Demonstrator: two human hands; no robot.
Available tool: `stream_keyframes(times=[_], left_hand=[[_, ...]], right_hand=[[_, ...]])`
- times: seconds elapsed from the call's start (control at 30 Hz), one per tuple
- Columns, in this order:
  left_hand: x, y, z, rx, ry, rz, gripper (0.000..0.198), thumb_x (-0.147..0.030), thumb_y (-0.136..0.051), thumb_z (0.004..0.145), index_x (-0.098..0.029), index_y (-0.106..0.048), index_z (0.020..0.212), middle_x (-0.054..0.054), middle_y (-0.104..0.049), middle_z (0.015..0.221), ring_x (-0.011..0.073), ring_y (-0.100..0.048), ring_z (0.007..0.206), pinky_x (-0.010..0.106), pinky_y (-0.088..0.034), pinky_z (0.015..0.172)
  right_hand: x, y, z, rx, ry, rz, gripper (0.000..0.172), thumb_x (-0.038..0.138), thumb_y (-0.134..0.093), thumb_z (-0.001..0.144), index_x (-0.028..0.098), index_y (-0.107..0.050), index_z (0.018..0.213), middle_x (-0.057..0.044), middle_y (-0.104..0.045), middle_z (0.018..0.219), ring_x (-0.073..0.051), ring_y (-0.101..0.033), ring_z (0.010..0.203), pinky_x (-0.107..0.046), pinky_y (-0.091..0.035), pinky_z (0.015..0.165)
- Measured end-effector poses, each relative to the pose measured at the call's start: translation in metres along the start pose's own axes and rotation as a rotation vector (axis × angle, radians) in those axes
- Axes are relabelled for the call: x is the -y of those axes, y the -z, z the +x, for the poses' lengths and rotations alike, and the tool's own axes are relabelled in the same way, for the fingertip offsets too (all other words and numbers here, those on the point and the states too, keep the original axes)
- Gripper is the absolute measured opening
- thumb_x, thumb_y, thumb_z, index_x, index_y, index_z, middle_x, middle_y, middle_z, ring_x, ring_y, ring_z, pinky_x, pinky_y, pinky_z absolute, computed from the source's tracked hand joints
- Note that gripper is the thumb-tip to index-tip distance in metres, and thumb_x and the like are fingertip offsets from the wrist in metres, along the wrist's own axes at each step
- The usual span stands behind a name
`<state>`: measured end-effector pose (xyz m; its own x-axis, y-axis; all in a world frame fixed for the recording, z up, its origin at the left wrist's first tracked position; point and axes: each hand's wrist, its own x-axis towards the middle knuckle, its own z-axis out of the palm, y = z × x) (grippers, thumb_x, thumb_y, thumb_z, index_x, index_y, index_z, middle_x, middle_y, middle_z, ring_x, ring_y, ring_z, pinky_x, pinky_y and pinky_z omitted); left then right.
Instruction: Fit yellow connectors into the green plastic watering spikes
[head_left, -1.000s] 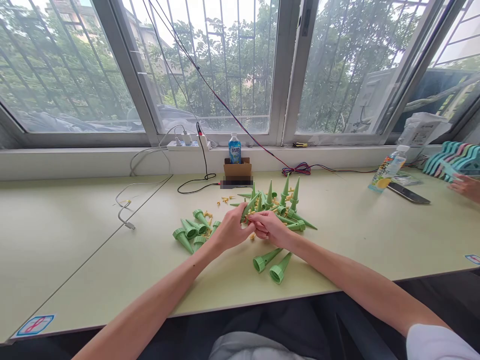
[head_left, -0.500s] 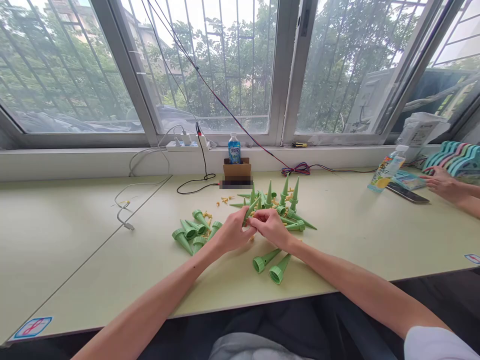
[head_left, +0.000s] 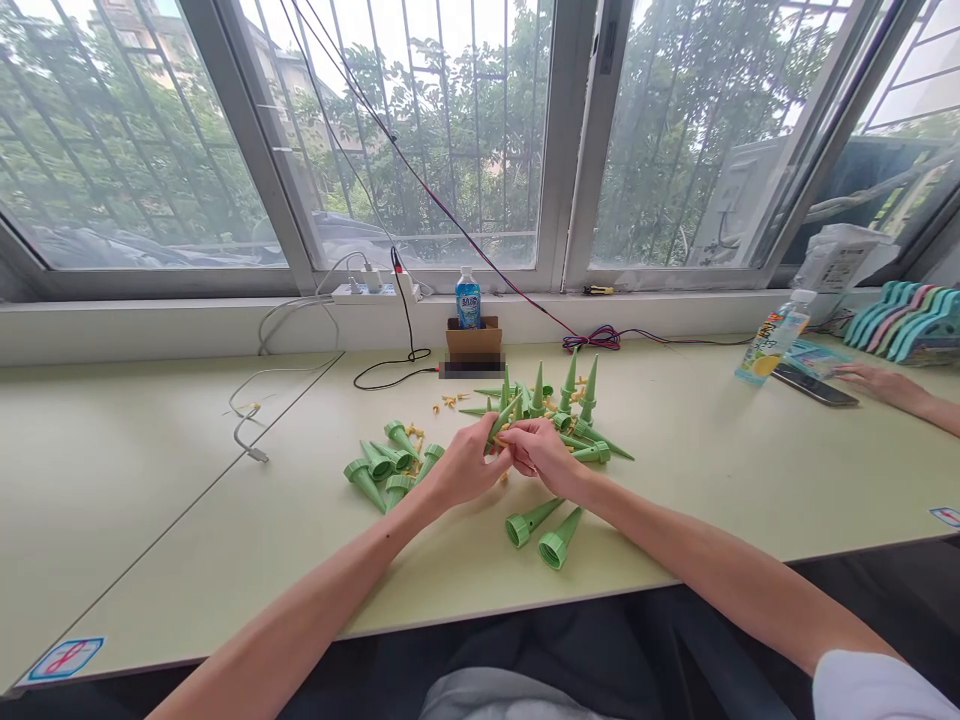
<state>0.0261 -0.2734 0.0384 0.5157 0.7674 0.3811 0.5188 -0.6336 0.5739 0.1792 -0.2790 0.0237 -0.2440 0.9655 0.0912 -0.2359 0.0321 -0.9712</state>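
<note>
My left hand (head_left: 471,462) is closed around a green plastic watering spike (head_left: 504,418), its pointed end slanting up to the right. Pressed against it, my right hand (head_left: 541,448) pinches a small yellow plastic piece (head_left: 501,437), mostly covered by the fingers. More green spikes lie to the left, among them an open-ended one (head_left: 363,478). Behind the hands is a cluster of spikes, some standing point up, such as one upright spike (head_left: 568,384). Two more, including a near spike (head_left: 556,545), lie below my right wrist. Loose yellow pieces (head_left: 450,399) are scattered behind.
A blue bottle (head_left: 469,303) stands in a cardboard box (head_left: 474,340) by the sill. Cables (head_left: 405,362) cross the table (head_left: 225,540). To the right are a drink bottle (head_left: 776,338), a phone (head_left: 814,386), hangers (head_left: 900,318) and another person's hand (head_left: 877,382).
My right fingers have shifted slightly at the spike, and a bit of yellow shows between them now. The other person's hand has lowered toward the table near the phone.
</note>
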Motion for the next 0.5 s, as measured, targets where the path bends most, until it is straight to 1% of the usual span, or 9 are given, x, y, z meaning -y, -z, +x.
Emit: stream_keyframes(times=[0.1, 0.17, 0.27, 0.4, 0.47, 0.5], left_hand=[[-0.0014, 0.0009, 0.0003, -0.011, 0.004, 0.001, 0.013, -0.03, -0.049, 0.085, -0.018, -0.047, 0.09, -0.004, -0.05, 0.068, 0.0095, -0.038, 0.056, 0.022, -0.031, 0.055], [-0.0011, 0.0008, 0.0002, -0.016, 0.013, 0.007, 0.015, -0.03, -0.049, 0.085, -0.018, -0.048, 0.095, -0.005, -0.05, 0.068, 0.0092, -0.037, 0.055, 0.022, -0.031, 0.055], [0.0, 0.0003, -0.0001, -0.026, 0.011, 0.012, 0.018, -0.029, -0.049, 0.084, -0.018, -0.049, 0.098, -0.005, -0.05, 0.068, 0.0089, -0.036, 0.054, 0.022, -0.031, 0.054], [0.0006, 0.0005, 0.0, -0.035, 0.022, 0.018, 0.023, -0.027, -0.048, 0.084, -0.017, -0.049, 0.105, -0.004, -0.051, 0.067, 0.0093, -0.038, 0.054, 0.022, -0.033, 0.054], [0.0009, 0.0008, 0.0, -0.035, 0.031, 0.022, 0.026, -0.024, -0.048, 0.083, -0.017, -0.05, 0.108, -0.004, -0.052, 0.068, 0.0096, -0.039, 0.054, 0.022, -0.033, 0.054], [0.0013, 0.0008, -0.0001, -0.034, 0.034, 0.024, 0.027, -0.023, -0.048, 0.083, -0.017, -0.05, 0.109, -0.004, -0.052, 0.068, 0.0097, -0.04, 0.055, 0.022, -0.033, 0.055]], right_hand=[[-0.0019, 0.0027, 0.0021, 0.058, -0.105, 0.149, 0.038, 0.03, -0.069, 0.072, 0.018, -0.043, 0.047, 0.009, -0.031, 0.039, -0.004, -0.028, 0.035, -0.022, -0.018, 0.038], [-0.0041, 0.0045, 0.0033, 0.087, -0.138, 0.182, 0.044, 0.031, -0.07, 0.073, 0.019, -0.038, 0.046, 0.009, -0.03, 0.039, -0.004, -0.027, 0.035, -0.021, -0.017, 0.038], [-0.0058, 0.0049, 0.0037, 0.087, -0.14, 0.176, 0.046, 0.034, -0.07, 0.075, 0.018, -0.038, 0.046, 0.009, -0.03, 0.04, -0.004, -0.027, 0.035, -0.021, -0.017, 0.038], [-0.0008, 0.0002, -0.0002, 0.115, -0.139, 0.141, 0.048, 0.037, -0.068, 0.077, 0.018, -0.038, 0.044, 0.008, -0.032, 0.039, -0.004, -0.03, 0.034, -0.021, -0.019, 0.038], [0.0027, -0.0027, -0.0028, 0.127, -0.151, 0.101, 0.045, 0.039, -0.066, 0.078, 0.018, -0.042, 0.047, 0.007, -0.034, 0.039, -0.005, -0.033, 0.035, -0.021, -0.02, 0.038], [0.0037, -0.0038, -0.0038, 0.129, -0.149, 0.084, 0.039, 0.039, -0.066, 0.078, 0.017, -0.048, 0.051, 0.008, -0.035, 0.04, -0.005, -0.033, 0.035, -0.021, -0.021, 0.038]])
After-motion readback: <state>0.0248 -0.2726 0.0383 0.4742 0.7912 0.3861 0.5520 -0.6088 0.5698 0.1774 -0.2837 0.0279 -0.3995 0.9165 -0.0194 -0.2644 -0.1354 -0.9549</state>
